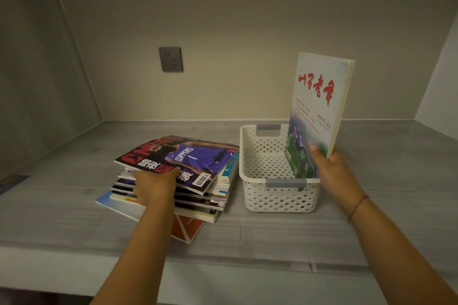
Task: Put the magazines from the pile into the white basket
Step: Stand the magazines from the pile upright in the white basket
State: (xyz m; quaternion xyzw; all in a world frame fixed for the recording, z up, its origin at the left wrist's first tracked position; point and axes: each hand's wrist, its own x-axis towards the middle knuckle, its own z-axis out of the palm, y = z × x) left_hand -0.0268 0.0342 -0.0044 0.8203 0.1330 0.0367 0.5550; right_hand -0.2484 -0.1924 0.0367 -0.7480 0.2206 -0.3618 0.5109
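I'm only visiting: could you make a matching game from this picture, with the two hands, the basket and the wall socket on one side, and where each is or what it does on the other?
1. left hand
2. right hand
3. white basket
4. wall socket

A. on the back wall
B. holds a pale magazine upright, its lower end in the basket
C. rests on the top magazine of the pile
D. stands right of that pile

Pairs: 1-C, 2-B, 3-D, 4-A
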